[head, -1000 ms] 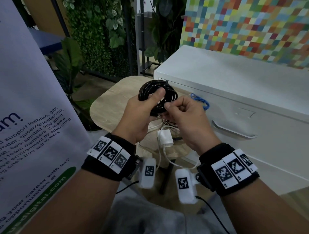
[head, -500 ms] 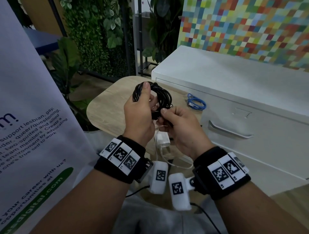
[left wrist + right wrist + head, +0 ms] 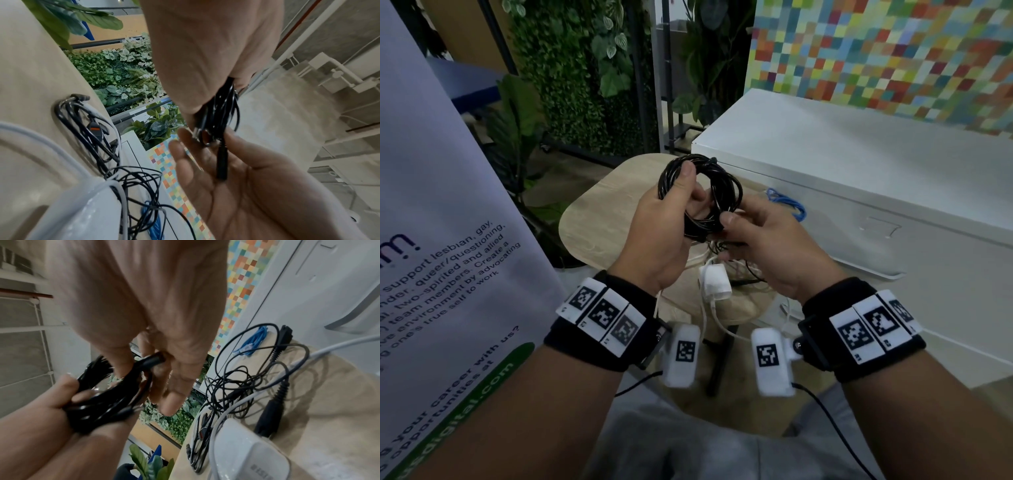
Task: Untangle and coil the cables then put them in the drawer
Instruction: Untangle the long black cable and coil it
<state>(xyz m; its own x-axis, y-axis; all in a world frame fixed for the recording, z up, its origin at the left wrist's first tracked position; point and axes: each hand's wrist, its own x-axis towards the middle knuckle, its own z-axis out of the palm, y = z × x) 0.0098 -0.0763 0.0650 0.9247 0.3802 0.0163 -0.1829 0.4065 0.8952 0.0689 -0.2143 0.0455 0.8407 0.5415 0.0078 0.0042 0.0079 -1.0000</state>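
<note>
A black cable wound into a coil (image 3: 717, 185) is held above the wooden side table (image 3: 599, 219). My left hand (image 3: 688, 192) grips the coil's left side, thumb over its top. My right hand (image 3: 726, 236) pinches the coil's lower right, where the black plug end (image 3: 152, 361) sits between thumb and fingers. The left wrist view shows the coil (image 3: 222, 110) hanging from my left palm and the plug (image 3: 222, 162) lying across my right fingers. Below on the table are a loose black cable tangle (image 3: 246, 378), a white charger (image 3: 714, 281) with its white cord, and a blue cable (image 3: 787, 205).
A white drawer cabinet (image 3: 859, 171) stands right of the table, its drawer closed, with a grey handle (image 3: 887, 274). A printed banner (image 3: 448, 240) hangs close on the left. Plants and a dark metal frame (image 3: 643, 85) stand behind the table.
The coil has turned in my hands. My left thumb moved from the coil's front to its top, and my right hand slid down to the lower right with the plug end.
</note>
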